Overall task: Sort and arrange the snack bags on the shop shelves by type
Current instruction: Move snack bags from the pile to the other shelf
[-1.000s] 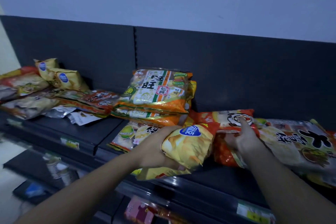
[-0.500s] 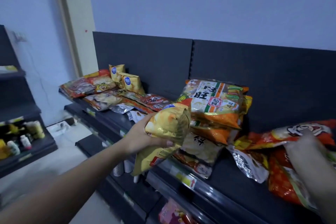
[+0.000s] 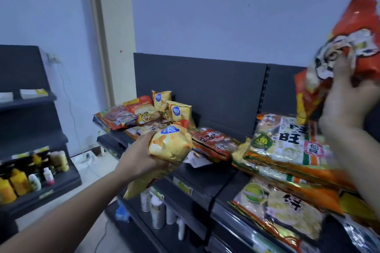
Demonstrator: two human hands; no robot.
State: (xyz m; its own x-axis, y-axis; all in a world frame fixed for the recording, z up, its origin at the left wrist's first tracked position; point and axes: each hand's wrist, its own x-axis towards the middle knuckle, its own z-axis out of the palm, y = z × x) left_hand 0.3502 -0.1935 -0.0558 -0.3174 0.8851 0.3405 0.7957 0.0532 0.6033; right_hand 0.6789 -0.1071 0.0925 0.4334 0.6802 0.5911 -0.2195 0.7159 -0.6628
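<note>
My left hand (image 3: 141, 160) grips a yellow chip bag (image 3: 170, 146) with a blue logo, held in the air in front of the top shelf (image 3: 207, 181). My right hand (image 3: 347, 98) holds a large orange-red snack bag (image 3: 345, 47) raised high at the right, above the shelf. Two matching yellow chip bags (image 3: 172, 107) stand at the shelf's far left end against the back panel. A stack of orange and white rice cracker bags (image 3: 287, 150) lies on the right part of the shelf. A red bag (image 3: 213, 144) lies flat in the middle.
More flat snack bags (image 3: 123, 117) pile up at the shelf's left end. Lower shelves hold paper cups (image 3: 156, 211). A second dark rack (image 3: 30, 150) with bottles stands to the left across a floor gap. A dark back panel (image 3: 205, 92) rises behind the shelf.
My right hand has lifted the orange-red bag from the shelf high into the air. The left hand has carried the yellow chip bag leftward, and the view has swung left.
</note>
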